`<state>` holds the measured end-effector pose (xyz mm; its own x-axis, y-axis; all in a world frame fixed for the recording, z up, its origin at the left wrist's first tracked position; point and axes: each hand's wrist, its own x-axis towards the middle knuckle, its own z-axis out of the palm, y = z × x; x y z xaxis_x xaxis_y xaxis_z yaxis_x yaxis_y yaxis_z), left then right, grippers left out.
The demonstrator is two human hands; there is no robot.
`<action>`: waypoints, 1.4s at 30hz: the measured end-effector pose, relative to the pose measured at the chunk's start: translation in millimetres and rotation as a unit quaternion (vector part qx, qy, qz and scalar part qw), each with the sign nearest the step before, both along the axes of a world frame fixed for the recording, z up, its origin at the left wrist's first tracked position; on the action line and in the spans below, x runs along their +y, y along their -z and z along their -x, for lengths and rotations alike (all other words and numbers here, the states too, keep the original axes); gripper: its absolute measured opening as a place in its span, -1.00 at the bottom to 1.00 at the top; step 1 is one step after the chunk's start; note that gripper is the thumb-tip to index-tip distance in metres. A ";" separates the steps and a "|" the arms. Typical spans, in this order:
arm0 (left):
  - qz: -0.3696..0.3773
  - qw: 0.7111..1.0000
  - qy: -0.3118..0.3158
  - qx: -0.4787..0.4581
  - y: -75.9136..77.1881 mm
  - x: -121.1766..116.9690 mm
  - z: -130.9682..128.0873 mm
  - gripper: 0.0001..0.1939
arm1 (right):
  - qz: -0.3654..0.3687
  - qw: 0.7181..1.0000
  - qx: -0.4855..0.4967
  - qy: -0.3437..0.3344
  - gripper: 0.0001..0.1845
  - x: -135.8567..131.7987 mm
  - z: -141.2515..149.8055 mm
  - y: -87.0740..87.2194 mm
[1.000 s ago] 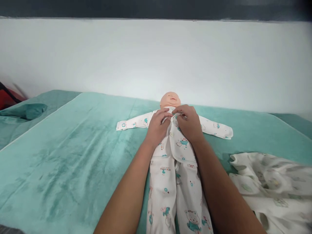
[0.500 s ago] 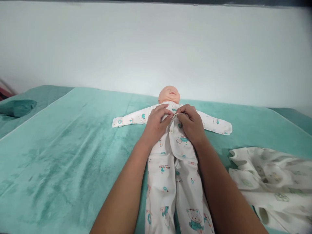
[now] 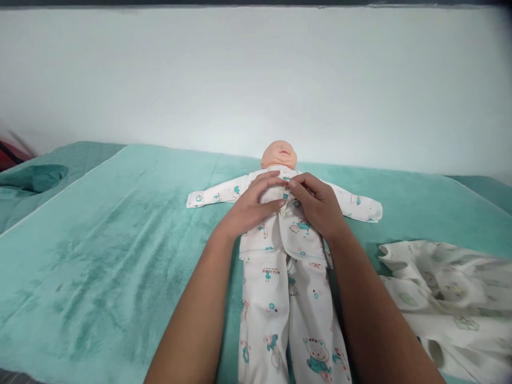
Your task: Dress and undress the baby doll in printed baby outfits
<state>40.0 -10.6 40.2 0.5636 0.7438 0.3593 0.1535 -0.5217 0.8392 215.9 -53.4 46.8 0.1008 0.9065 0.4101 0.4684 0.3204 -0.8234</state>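
A baby doll (image 3: 279, 154) lies on its back with its arms spread, dressed in a white printed shirt (image 3: 301, 246) and matching pants (image 3: 267, 314). My left hand (image 3: 256, 201) rests on the chest, thumb and fingers apart, its index fingertip close to the front opening. At that opening my right hand (image 3: 316, 201) pinches the shirt's edge between thumb and index finger, high on the chest. Just below the fingers, a small pale button (image 3: 282, 212) shows on the placket. What lies right under the right fingertips is hidden.
A crumpled white printed garment (image 3: 452, 304) lies to the right of the doll. Underneath spreads a teal plush sheet (image 3: 120, 256), reaching back to a white wall (image 3: 256, 74). A red object (image 3: 12, 156) shows at the far left.
My left thumb and fingers have spread apart and come off the shirt's edge. The right fingers have moved slightly inward, and the lifted edge now lies flatter on the chest.
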 end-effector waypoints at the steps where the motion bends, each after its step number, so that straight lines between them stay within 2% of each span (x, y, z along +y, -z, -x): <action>1: 0.008 1.000 0.019 0.011 -2.9 -0.2 4.4 -0.65 | -0.006 0.999 -0.032 0.003 -0.74 -1.5 -0.1 -1.9; 5: 0.051 0.994 0.075 0.062 -12.4 -0.6 19.1 -0.76 | -0.016 0.988 -0.150 -0.043 -0.70 -10.8 -4.5 -11.6; 9: 0.069 0.991 0.099 0.066 -13.7 -0.6 22.6 -0.77 | 0.055 0.979 -0.183 -0.074 -0.93 -20.3 -8.3 -20.8; 15: 0.048 0.995 0.061 0.062 -10.5 -1.0 13.9 -0.92 | 0.071 0.987 -0.047 -0.139 -0.93 -19.4 -5.4 -18.8; 19: 0.013 0.998 0.030 0.061 -10.9 -1.8 10.7 -0.87 | 0.060 0.984 0.046 -0.159 -0.86 -17.3 -7.5 -12.2; 21: 0.016 0.998 0.017 0.056 -12.3 -3.3 9.3 -0.80 | 0.061 0.984 0.096 -0.138 -0.81 -16.2 -7.9 -9.0; 25: 0.017 0.999 -0.042 0.030 -11.5 -6.7 -0.5 -0.74 | 0.051 0.985 0.159 -0.035 -0.80 -11.5 -1.9 -4.8; 27: -0.018 0.994 -0.101 0.022 -8.4 -6.9 -8.0 -0.81 | 0.038 0.989 0.143 -0.008 -0.86 -7.8 2.1 -3.6; 29: -0.042 0.983 -0.177 0.023 -5.6 -5.8 -13.4 -0.86 | 0.021 0.994 0.104 0.017 -0.79 -3.9 3.0 -1.8; 31: -0.030 0.970 -0.240 0.026 -4.9 -3.7 -14.2 -0.83 | 0.020 0.994 0.070 0.080 -0.68 -0.4 -0.5 0.9; 34: 0.028 0.960 -0.279 0.011 -7.3 0.9 -6.5 -0.79 | 0.080 0.981 0.041 0.172 -0.63 2.8 -11.1 5.1; 38: 0.077 0.946 -0.313 -0.020 -9.1 10.7 14.2 -0.78 | 0.135 0.975 0.068 0.161 -0.64 3.7 -28.0 7.9; 40: 0.072 0.937 -0.341 0.024 -7.2 16.1 27.0 -0.77 | 0.144 0.971 0.118 0.148 -0.63 2.4 -42.2 10.2; 42: 0.048 0.916 -0.382 0.114 -4.2 19.8 39.3 -0.74 | 0.175 0.963 0.117 0.167 -0.63 -0.3 -64.2 15.1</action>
<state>0.7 9.2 44.4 -0.0828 0.9744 0.2090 0.6192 -0.1140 0.7769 280.1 -53.7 31.7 0.4635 0.8859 0.0169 0.2864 -0.1317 -0.9490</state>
